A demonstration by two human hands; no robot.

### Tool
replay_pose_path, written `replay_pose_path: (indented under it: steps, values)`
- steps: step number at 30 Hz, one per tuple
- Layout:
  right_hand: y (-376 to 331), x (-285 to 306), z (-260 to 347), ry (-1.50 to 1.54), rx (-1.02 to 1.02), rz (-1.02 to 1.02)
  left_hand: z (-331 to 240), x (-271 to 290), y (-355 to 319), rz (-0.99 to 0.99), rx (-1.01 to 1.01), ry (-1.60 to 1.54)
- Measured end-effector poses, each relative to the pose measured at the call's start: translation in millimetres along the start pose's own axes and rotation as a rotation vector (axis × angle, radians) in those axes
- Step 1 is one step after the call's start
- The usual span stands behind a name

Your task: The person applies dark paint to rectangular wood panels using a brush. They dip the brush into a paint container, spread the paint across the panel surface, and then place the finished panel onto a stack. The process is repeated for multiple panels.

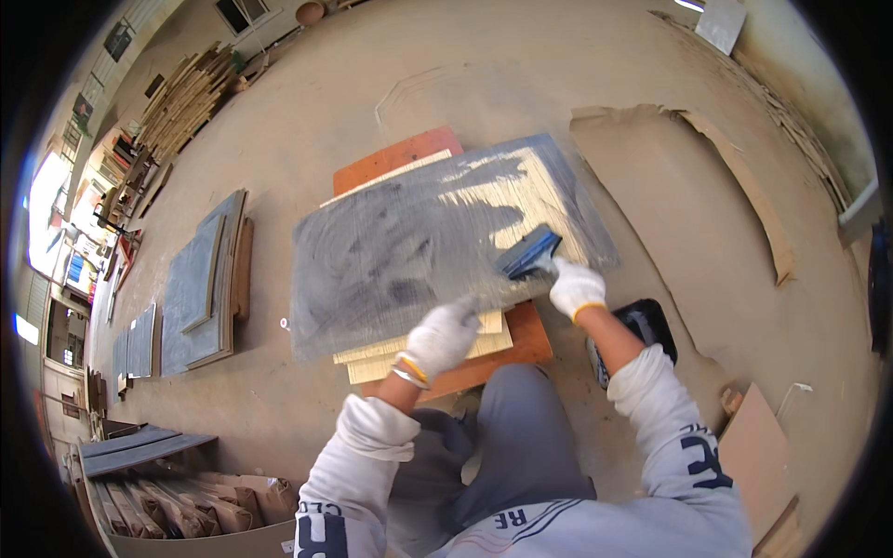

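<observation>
A large wood-grain board [372,251] lies flat in front of me, much of its pale yellowish surface covered by a smeared dark grey coating. My right hand [577,286], in a white glove, is closed around the handle of a wide blue scraper [530,251]. The scraper's blade rests on the board near the edge of a bare, uncoated patch [539,200]. My left hand [441,338], gloved too, is over the board's near edge, its slightly blurred fingers stretched out and nothing visible in them. More pale boards [428,350] and a reddish-brown panel [521,339] show underneath.
A black bucket [642,325] stands on the floor beside my right forearm. At left lie stacked grey boards [200,279]; brown-wrapped bundles [205,502] fill the lower left. A large brown sheet [688,205] spreads at right. Lumber [191,98] is piled far left.
</observation>
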State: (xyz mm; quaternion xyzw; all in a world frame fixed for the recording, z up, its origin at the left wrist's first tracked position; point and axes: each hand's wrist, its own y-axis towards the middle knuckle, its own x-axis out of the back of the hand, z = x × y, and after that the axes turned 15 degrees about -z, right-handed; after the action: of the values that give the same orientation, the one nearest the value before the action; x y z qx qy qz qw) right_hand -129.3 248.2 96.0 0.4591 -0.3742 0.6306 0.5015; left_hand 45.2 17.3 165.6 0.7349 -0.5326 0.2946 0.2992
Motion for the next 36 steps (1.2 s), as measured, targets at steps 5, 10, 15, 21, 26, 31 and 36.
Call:
replay_pose_path:
  steps: [5,10,15,21,26,31,36]
  values:
    - [-18.2,77.8,-75.5,-0.017,-0.054,-0.084,19.5,87.1,-42.8,-0.303,0.409,-0.338]
    - [-120.7,91.2,-193.8,0.408,-0.26,0.024,78.0,119.5,-96.1,-0.458,0.643,-0.361]
    - [-147.4,50.3,-231.6,0.354,-0.434,0.239,65.2,122.0,-81.8,-0.496,0.554,-0.419]
    - [-117.0,-24.8,-261.3,0.112,-0.37,0.356,28.9,113.6,-64.4,-0.431,0.334,-0.306]
    - [-102.3,-38.2,-270.6,0.051,-0.296,0.369,28.3,119.4,-91.8,-0.463,0.397,-0.251]
    - [-103.5,-3.6,-274.6,0.38,-0.392,0.388,37.2,145.6,-137.5,-0.525,0.429,-0.137]
    - [-126.8,35.9,-285.8,0.707,-0.562,0.345,29.8,162.6,-136.9,-0.547,0.451,-0.177]
